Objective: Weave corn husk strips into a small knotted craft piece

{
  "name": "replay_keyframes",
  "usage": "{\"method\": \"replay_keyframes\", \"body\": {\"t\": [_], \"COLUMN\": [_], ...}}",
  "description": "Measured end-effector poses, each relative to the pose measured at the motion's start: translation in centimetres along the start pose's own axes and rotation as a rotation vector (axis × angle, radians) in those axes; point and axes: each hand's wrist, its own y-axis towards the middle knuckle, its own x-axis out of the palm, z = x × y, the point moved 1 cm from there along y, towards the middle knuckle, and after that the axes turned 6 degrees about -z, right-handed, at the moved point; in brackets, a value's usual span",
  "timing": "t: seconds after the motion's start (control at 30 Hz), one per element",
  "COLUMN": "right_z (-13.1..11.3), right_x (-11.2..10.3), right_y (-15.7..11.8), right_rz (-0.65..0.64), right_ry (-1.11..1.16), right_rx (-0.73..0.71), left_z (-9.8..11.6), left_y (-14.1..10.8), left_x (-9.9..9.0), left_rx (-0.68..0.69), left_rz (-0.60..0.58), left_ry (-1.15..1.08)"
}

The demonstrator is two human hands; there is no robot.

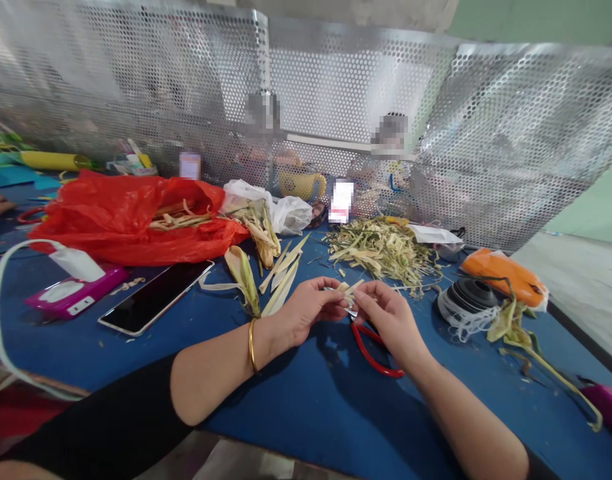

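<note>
Close together over the blue table (306, 400), my left hand (311, 308) and my right hand (390, 319) pinch a small pale strip of corn husk (355, 288) between their fingertips. Its lower part is hidden by the fingers. Just below them are red-handled scissors (386, 371); their blades are mostly covered by my hands. Left of my left hand lie several cut husk pieces (283, 280) and a greenish husk (245, 277). Beyond my right hand spreads a heap of shredded husk (381, 253).
A red plastic bag (101, 213) with husks, a black phone (156, 298) and a purple power strip (76, 293) are at left. To the right sit a black spool (469, 297) with pale string and an orange packet (506, 273). A perforated metal screen (336, 87) stands behind.
</note>
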Motion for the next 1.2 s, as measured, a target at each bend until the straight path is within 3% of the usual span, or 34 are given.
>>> {"method": "replay_keyframes", "body": {"t": [0.17,0.37,0.53,0.67,0.83,0.97,1.2], "right_z": [-0.7,-0.2,0.6,1.1,1.5,1.4,1.4], "right_x": [-0.3,-0.3,-0.4,-0.5,-0.2,0.0,-0.2], "right_y": [-0.1,-0.1,0.0,0.1,0.1,-0.2,0.0], "right_rz": [0.008,0.134,0.128,0.152,0.189,0.24,0.192], "right_ry": [-0.054,-0.142,-0.173,-0.336,-0.259,-0.316,-0.393], "right_rx": [-0.132,-0.252,-0.157,-0.197,-0.154,-0.2,-0.176], "left_z": [0.3,-0.1,-0.4,-0.4,-0.5,-0.4,-0.4], "left_y": [0.1,-0.1,-0.1,0.0,0.1,0.0,-0.2], "left_x": [-0.3,0.1,0.2,0.2,0.2,0.3,0.5], "left_rx": [-0.026,0.006,-0.007,-0.022,-0.003,0.005,0.013], "left_rz": [-0.069,-0.083,-0.078,-0.056,-0.042,-0.033,-0.012], "left_ry": [-0.087,0.074,0.125,0.141,0.148,0.118,0.101]}}
